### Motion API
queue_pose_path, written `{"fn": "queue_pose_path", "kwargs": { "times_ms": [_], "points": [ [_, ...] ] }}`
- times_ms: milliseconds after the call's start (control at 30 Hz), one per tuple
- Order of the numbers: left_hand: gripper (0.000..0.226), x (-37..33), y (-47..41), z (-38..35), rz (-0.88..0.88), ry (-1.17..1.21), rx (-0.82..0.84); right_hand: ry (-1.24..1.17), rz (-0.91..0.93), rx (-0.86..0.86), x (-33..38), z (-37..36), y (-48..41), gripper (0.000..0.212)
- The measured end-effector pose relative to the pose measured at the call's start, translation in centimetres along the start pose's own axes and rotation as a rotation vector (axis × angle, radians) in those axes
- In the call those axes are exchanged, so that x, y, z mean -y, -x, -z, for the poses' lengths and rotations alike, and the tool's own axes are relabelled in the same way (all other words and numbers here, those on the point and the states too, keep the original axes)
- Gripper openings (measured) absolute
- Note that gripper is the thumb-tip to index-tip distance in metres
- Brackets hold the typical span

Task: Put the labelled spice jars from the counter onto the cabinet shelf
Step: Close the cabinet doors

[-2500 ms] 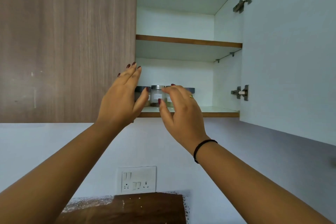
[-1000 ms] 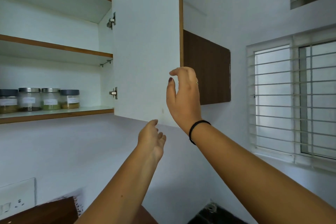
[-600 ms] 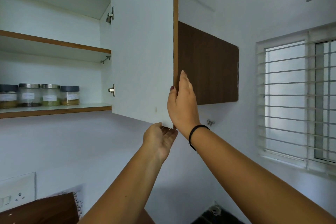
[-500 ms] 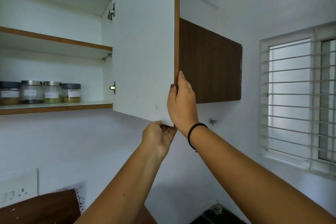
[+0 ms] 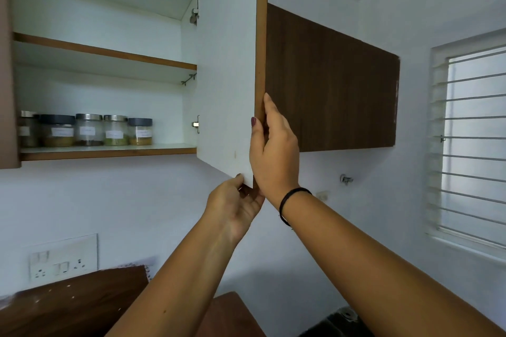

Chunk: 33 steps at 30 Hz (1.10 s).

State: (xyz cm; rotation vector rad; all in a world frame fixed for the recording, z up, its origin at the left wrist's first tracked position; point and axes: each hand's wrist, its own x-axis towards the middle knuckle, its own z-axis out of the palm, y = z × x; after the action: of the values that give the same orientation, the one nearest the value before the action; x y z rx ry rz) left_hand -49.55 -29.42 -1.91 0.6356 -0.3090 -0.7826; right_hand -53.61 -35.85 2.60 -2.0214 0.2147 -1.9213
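The right hand (image 5: 273, 150) gripped the near edge of the open cabinet door (image 5: 227, 63); the left hand (image 5: 235, 205) pinched its bottom corner. The spice jars (image 5: 87, 130) stood on the shelf (image 5: 109, 152) at left.

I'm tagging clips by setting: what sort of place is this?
Probably a home kitchen: labelled spice jars on a wall cabinet shelf, its door open, and a socket plate on the wall below.

White-faced, brown-edged cabinet door (image 5: 226, 68)

Five spice jars (image 5: 89, 130), two shelves (image 5: 109, 152), one open cabinet door (image 5: 224, 63), two hands (image 5: 273, 150), one window (image 5: 476, 139).
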Motion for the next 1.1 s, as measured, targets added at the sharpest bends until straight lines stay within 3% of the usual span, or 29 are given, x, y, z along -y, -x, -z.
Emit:
{"fn": "queue_pose_path", "kwargs": {
  "times_ms": [200,600,733,933,1100],
  "points": [
    [0.029,-2.1,1.4,1.9,0.009,0.016,0.03,-0.001,0.162,0.004,1.0,-2.1,0.7,0.052],
    [0.024,-5.9,2.6,5.7,-0.1,-0.046,0.056,-0.216,0.279,0.062,4.2,-7.0,1.7,0.056],
    [0.051,-7.6,3.3,7.2,-0.058,0.021,0.07,-0.268,0.322,0.076,5.3,-8.8,2.1,0.056],
    [0.053,-8.8,3.8,10.1,-0.252,-0.086,0.08,-0.306,0.35,0.109,7.4,-11.6,2.5,0.055],
    [0.049,-10.7,4.1,11.9,-0.301,-0.201,0.039,-0.285,0.375,0.125,9.0,-13.9,2.9,0.055]
  ]
}}
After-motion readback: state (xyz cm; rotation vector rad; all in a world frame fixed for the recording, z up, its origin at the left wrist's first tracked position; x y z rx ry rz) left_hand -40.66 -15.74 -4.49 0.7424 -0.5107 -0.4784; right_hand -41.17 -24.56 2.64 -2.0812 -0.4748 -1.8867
